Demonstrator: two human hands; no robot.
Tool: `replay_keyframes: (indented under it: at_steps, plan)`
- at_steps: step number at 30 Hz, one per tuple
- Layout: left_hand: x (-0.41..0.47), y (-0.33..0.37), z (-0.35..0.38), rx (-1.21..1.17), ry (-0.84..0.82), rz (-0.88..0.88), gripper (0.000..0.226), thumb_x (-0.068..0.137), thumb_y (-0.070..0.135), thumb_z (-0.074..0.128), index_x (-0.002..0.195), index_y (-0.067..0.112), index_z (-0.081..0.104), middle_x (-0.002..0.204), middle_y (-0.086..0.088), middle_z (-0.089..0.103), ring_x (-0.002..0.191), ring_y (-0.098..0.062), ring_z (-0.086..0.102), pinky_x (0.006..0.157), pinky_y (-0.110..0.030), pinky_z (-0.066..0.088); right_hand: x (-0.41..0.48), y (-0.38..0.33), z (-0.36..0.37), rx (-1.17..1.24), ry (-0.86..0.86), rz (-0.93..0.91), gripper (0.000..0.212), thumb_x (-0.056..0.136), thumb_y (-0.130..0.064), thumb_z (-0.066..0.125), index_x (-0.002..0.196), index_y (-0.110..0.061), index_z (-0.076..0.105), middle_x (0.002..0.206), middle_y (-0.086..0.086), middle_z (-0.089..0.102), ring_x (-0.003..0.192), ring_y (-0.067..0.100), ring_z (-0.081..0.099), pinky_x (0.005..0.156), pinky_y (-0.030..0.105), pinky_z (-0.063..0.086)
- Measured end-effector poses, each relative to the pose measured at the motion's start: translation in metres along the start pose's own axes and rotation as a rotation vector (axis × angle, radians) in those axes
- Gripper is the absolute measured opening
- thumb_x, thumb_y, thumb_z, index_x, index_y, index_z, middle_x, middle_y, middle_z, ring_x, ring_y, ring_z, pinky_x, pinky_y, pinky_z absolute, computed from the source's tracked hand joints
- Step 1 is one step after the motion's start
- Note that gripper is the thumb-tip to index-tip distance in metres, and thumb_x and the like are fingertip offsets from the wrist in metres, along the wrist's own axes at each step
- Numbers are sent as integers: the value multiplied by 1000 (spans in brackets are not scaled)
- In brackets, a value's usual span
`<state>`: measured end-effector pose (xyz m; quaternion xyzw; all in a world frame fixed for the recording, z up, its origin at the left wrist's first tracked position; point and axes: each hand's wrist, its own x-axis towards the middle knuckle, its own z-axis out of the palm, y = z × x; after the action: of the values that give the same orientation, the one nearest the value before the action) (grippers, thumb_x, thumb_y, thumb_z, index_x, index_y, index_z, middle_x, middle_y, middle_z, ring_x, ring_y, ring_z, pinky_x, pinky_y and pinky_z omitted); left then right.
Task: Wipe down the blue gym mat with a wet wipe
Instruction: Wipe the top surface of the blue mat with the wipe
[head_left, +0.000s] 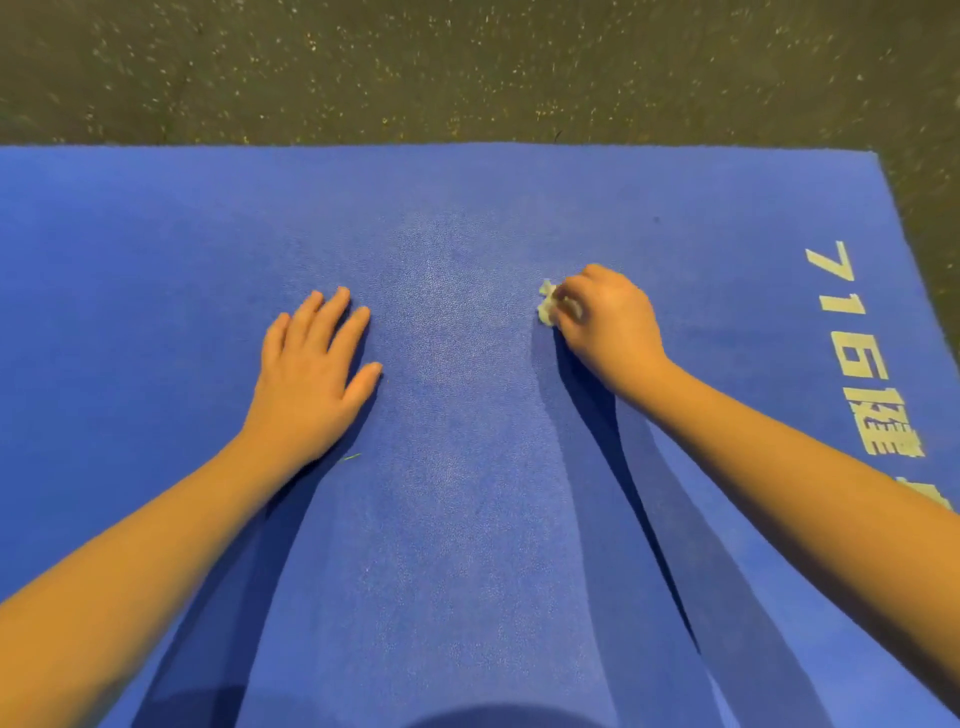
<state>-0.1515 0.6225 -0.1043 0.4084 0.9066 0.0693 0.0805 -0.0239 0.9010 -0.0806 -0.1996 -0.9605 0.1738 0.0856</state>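
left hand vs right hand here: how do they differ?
The left hand lies flat with straight, spread fingers; the right hand has its fingers curled. The left hand holds nothing; the right hand grips a crumpled white wet wipe. The left hand sits nearer the person. Both rest on the blue gym mat.

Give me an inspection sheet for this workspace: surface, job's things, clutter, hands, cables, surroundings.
Surface: blue gym mat lying flat, pale lettering near its right edge.
Job's things: crumpled white wet wipe on the mat.
Clutter: thin green strand beside the left wrist.
Hands: left hand flat on the mat, fingers straight; right hand grips the wipe.
Cables: nothing seen.
Surroundings: dark speckled floor beyond the mat.
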Motion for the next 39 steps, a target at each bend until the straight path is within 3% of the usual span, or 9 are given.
replay_keyframes:
  at_steps: [2, 7, 10, 14, 20, 25, 31, 36, 39]
  plan:
    - [8, -5, 2, 26, 4, -21, 64, 93, 47, 30, 140, 7, 47, 149, -16, 39, 137, -37, 31, 109, -54, 22, 7, -8, 7, 23, 19, 83, 12, 87, -13, 61, 88, -3, 67, 85, 17, 61, 77, 39, 57, 61, 38, 44]
    - [4, -7, 8, -9, 85, -6, 60, 94, 45, 34, 141, 11, 47, 150, -10, 40, 140, -32, 29, 113, -51, 20, -12, -22, 6, 132, -261, -345, 28, 89, -25, 56, 70, -5, 61, 76, 11, 52, 67, 32, 62, 46, 33, 45]
    - [5, -8, 6, -54, 111, -5, 57, 94, 43, 35, 140, 12, 47, 148, -10, 41, 139, -33, 31, 113, -51, 20, 22, -2, 10, 94, -165, -224, 28, 90, -22, 57, 69, -4, 59, 83, 13, 51, 89, 36, 67, 53, 41, 50]
    - [5, -7, 6, -76, 116, -7, 56, 94, 40, 35, 139, 11, 49, 147, -11, 43, 138, -34, 33, 113, -52, 21, 52, 0, 20, -20, 69, 83, 24, 90, -15, 58, 76, 4, 62, 85, 19, 54, 73, 40, 57, 59, 44, 46]
    - [6, -9, 6, -74, 100, 0, 54, 94, 38, 35, 139, 12, 48, 148, -11, 42, 138, -34, 32, 114, -52, 21, 29, -14, 15, 30, -106, -332, 3, 80, -9, 65, 79, -6, 64, 72, 12, 55, 61, 34, 54, 48, 33, 43]
    - [6, -9, 7, -75, 103, 7, 53, 94, 36, 35, 139, 11, 49, 147, -11, 43, 138, -33, 33, 113, -52, 21, 82, 1, 22, -134, 46, 101, 18, 88, -8, 51, 85, 5, 64, 90, 24, 54, 73, 42, 53, 61, 43, 42]
    - [6, -10, 8, -85, 113, 6, 53, 94, 35, 35, 139, 11, 50, 147, -10, 43, 138, -33, 33, 114, -51, 21, 57, -15, 18, 25, -107, -322, 22, 89, -12, 55, 76, 2, 66, 81, 20, 56, 74, 37, 60, 62, 30, 47]
    - [6, -10, 8, -102, 134, 12, 51, 93, 32, 37, 136, 10, 52, 145, -11, 45, 137, -33, 35, 113, -51, 21, 118, 2, 22, -222, -13, 20, 25, 93, -6, 48, 76, 9, 59, 90, 25, 50, 79, 41, 51, 63, 43, 43]
    - [6, -10, 8, -109, 141, 12, 51, 93, 32, 37, 136, 10, 53, 145, -11, 46, 136, -33, 35, 113, -51, 22, 120, -22, 30, -119, -44, -50, 18, 87, -2, 50, 75, 5, 61, 89, 24, 52, 79, 38, 53, 63, 37, 39]
